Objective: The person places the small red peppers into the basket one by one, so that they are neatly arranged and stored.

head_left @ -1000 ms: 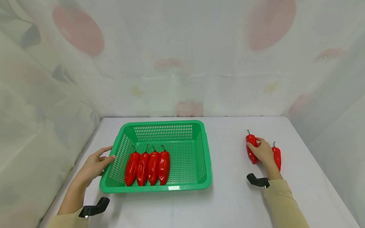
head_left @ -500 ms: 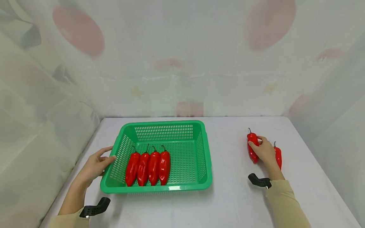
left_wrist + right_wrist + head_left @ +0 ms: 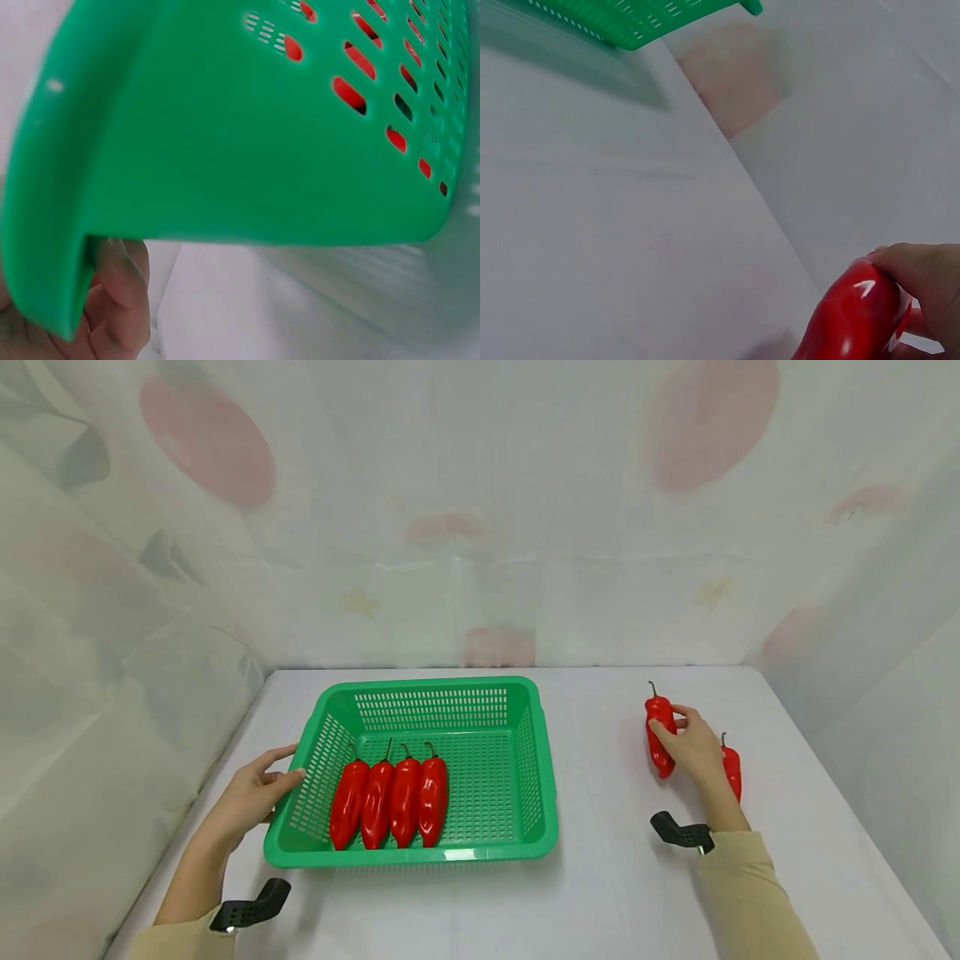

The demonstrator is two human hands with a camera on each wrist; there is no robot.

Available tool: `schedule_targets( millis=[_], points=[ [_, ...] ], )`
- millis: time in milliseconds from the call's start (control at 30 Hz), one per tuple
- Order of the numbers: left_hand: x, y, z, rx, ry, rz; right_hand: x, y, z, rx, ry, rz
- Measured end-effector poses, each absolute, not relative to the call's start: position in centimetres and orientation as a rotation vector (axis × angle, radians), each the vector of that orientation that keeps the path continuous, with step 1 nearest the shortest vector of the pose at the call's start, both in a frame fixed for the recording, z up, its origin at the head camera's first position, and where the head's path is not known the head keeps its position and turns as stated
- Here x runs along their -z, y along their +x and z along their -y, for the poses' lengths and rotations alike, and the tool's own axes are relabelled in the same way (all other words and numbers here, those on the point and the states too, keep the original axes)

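My left hand (image 3: 247, 793) grips the left rim of a green plastic basket (image 3: 495, 855), thumb over the edge and fingers behind it. In the left wrist view those fingers (image 3: 124, 296) curl under the basket's lip. Several glossy red chili peppers lie side by side in the basket's left half, stems pointing away, the rightmost pepper (image 3: 432, 802) among them. At the right, my right hand (image 3: 693, 747) pinches another red chili pepper (image 3: 658, 735) between thumb and fingers, its stem up. The right wrist view shows that pepper's shiny body below the thumb.
One more red chili pepper (image 3: 732, 770) lies on the white table (image 3: 600, 893), partly hidden behind the right wrist. Pale printed sheets (image 3: 480, 527) hang along the back and both sides. Dark wrist cameras sit on both sleeves.
My right hand has shifted slightly away from me, carrying the pinched pepper with it. The left hand, the basket and the peppers inside look the same.
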State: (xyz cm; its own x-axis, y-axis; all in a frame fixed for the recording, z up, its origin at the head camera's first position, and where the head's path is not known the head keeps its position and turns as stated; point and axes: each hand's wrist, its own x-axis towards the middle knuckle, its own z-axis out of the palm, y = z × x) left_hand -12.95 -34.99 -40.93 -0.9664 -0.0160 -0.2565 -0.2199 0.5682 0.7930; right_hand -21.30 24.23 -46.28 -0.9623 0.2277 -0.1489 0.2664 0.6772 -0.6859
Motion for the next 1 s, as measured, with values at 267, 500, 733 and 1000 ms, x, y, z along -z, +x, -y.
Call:
schedule_targets(
  millis=[267, 500, 733, 1000],
  points=[
    [41.0, -13.0, 35.1, -1.358, -0.19, -2.577, 44.9, -21.1, -23.4, 1.208, 0.319, -2.857],
    [40.9, -13.0, 35.1, -1.363, -0.191, -2.569, 43.8, -21.0, -22.6, 1.228, 0.279, -2.878],
    [40.8, -13.0, 35.0, -1.367, -0.196, -2.564, 42.7, -21.0, -21.8, 1.275, 0.224, -2.889],
    [40.7, -12.9, 35.0, -1.369, -0.2, -2.562, 41.7, -21.2, -20.8, 1.323, 0.16, -2.852]
  ],
)
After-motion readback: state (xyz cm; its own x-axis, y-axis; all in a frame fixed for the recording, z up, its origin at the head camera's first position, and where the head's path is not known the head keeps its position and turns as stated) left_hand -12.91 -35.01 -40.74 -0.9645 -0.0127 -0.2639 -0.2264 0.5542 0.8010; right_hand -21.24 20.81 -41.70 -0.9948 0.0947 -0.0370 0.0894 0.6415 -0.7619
